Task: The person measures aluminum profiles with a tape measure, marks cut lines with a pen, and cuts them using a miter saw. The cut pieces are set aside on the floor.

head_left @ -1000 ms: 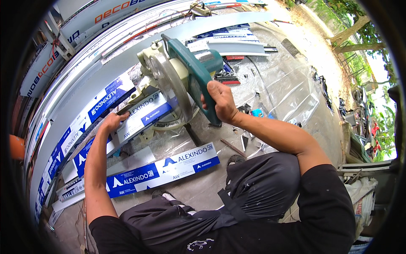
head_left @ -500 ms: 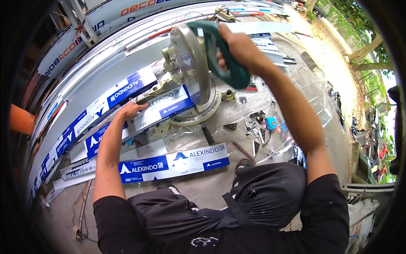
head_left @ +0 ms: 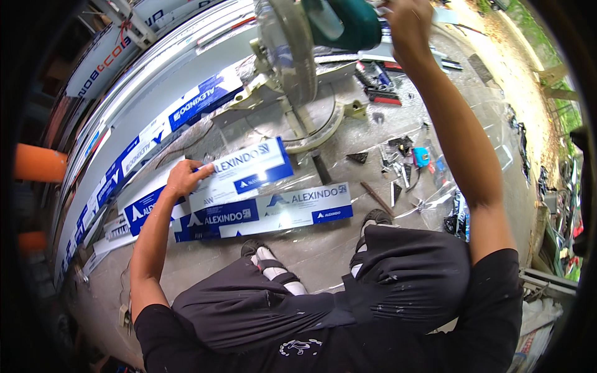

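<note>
Strip (head_left: 255,166), 1, in left hand (head_left: 186,179); 1 saw (head_left: 289,56) near right hand (head_left: 408,23)

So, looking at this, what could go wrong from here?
Two things, perhaps. The bare left hand holds a wrapped profile near its edge, so if the grip slips, the profile might scrape those fingers or drop toward the sandalled left foot. And loose offcuts lie beyond the right foot; stepping there could mean a stumble.

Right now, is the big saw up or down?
Up: its round blade cover hangs raised off the base, whose middle shows uncovered.
</note>
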Demonstrator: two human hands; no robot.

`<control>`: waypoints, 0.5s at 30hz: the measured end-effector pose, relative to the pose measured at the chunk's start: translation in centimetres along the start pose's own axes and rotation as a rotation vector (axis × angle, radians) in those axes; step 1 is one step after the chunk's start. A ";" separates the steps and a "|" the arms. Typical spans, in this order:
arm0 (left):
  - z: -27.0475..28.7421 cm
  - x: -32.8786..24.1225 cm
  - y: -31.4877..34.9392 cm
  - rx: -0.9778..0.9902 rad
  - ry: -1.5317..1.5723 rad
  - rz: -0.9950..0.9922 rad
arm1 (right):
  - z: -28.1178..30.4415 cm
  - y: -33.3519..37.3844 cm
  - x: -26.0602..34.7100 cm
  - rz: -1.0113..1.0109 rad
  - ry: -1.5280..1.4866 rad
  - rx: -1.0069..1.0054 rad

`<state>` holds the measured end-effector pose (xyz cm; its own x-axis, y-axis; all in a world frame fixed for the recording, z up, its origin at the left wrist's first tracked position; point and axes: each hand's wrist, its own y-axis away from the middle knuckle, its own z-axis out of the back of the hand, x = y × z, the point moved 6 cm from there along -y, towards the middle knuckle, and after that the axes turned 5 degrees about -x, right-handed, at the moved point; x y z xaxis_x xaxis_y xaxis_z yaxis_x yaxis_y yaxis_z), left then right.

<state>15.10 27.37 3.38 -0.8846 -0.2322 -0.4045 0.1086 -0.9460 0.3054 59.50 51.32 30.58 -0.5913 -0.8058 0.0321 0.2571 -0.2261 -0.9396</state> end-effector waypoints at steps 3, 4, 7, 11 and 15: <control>-2.9 -2.7 3.4 0.070 -0.081 -0.015 | 1.9 13.6 -1.1 -0.883 -0.479 0.246; -4.1 -3.9 4.1 0.098 -0.082 -0.045 | 2.4 18.7 0.5 -1.062 -0.434 0.433; -7.6 -7.2 5.6 0.189 0.005 -0.107 | 5.6 30.7 7.2 -1.391 -0.500 0.965; -10.7 -10.3 5.6 0.245 -0.019 -0.153 | 9.3 37.8 14.1 -1.387 -0.561 1.320; -11.9 -11.9 5.0 0.222 -0.068 -0.171 | 9.0 40.2 16.2 -1.369 -0.571 1.212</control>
<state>31.57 22.70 -0.50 -0.9108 -0.0508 -0.4098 -0.1401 -0.8955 0.4224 67.16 24.25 -3.54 -0.6026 0.2272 0.7650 0.3686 -0.7710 0.5194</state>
